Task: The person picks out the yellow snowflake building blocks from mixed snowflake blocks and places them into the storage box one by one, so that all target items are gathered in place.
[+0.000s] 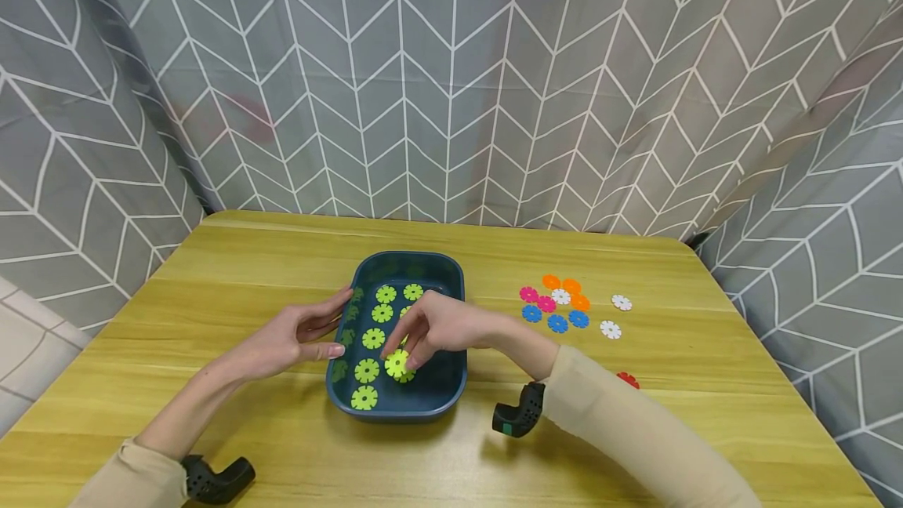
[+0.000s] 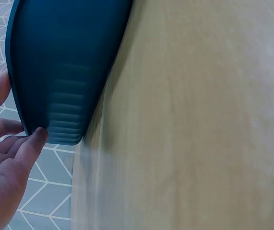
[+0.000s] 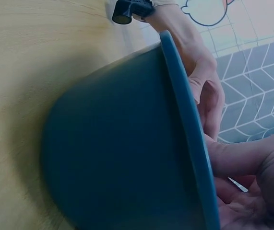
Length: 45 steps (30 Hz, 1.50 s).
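Note:
My right hand (image 1: 440, 324) reaches into a dark blue plastic bin (image 1: 426, 415) and pinches a yellow-green notched disc (image 1: 397, 363) between thumb and fingers. That disc overlaps another of the same colour beneath it. On the bin's left side, my left hand (image 1: 299, 335) holds the rim, its thumb at the edge and a fingertip (image 2: 41, 133) against the ribbed outer wall. A column of yellow-green discs (image 1: 366, 371) lies along the left of the bin floor. More stand in a second column, including a disc (image 1: 412, 292) at the back; my right hand partly hides that column.
Right of the bin, loose pink (image 1: 546, 304), orange (image 1: 571, 287), blue (image 1: 557, 324) and white discs (image 1: 610, 329) lie on the wooden table (image 1: 233, 273). A red disc (image 1: 628, 379) is partly covered by my right sleeve (image 1: 635, 422). Patterned curtains (image 1: 451, 85) surround the table.

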Each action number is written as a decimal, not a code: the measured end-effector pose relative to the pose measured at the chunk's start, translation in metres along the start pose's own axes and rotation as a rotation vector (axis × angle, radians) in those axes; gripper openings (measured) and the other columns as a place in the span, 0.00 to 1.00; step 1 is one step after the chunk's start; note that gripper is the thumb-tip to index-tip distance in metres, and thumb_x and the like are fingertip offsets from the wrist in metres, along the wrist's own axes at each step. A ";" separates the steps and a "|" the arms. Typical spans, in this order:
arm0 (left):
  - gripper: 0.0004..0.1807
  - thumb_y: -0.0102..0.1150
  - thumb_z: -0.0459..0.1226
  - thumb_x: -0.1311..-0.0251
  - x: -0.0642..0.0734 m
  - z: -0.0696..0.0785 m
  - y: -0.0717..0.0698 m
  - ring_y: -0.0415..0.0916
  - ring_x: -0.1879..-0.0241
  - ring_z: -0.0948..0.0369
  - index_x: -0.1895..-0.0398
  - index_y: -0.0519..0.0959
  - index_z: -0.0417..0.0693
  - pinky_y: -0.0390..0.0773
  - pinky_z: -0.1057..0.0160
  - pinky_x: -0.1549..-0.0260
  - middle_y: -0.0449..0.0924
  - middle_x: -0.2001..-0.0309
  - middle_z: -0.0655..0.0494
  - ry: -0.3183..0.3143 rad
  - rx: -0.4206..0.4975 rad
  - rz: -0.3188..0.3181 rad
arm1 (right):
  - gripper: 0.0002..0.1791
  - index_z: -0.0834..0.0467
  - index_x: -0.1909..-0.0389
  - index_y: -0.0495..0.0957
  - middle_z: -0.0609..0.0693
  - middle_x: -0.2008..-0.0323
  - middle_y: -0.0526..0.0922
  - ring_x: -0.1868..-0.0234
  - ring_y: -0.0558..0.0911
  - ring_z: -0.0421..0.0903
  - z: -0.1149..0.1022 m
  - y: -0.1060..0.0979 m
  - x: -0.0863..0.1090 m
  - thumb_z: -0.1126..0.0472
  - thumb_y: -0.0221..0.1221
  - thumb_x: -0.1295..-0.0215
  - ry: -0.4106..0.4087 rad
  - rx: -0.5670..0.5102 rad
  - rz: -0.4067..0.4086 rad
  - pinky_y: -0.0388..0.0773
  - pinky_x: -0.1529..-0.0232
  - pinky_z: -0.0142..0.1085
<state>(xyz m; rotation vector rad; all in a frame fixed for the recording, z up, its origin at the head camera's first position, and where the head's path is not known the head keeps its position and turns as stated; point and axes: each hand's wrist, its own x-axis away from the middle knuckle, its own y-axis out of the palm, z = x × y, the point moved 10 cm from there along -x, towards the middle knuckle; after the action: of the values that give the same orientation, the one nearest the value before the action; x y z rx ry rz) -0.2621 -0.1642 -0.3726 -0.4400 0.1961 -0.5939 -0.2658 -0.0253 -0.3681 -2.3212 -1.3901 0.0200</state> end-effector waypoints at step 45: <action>0.44 0.63 0.34 0.35 0.000 0.000 -0.001 0.54 0.28 0.36 0.23 0.50 0.31 0.62 0.50 0.35 0.46 0.23 0.32 -0.008 0.007 0.008 | 0.11 0.62 0.64 0.86 0.48 0.73 0.87 0.70 0.86 0.38 0.007 0.027 -0.008 0.76 0.70 0.48 0.059 0.221 -0.124 0.84 0.62 0.30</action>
<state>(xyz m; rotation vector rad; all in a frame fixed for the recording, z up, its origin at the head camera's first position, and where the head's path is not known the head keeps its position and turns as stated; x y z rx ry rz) -0.2623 -0.1652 -0.3724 -0.4344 0.1882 -0.5853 -0.2486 -0.0405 -0.3866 -2.0375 -1.4231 0.0634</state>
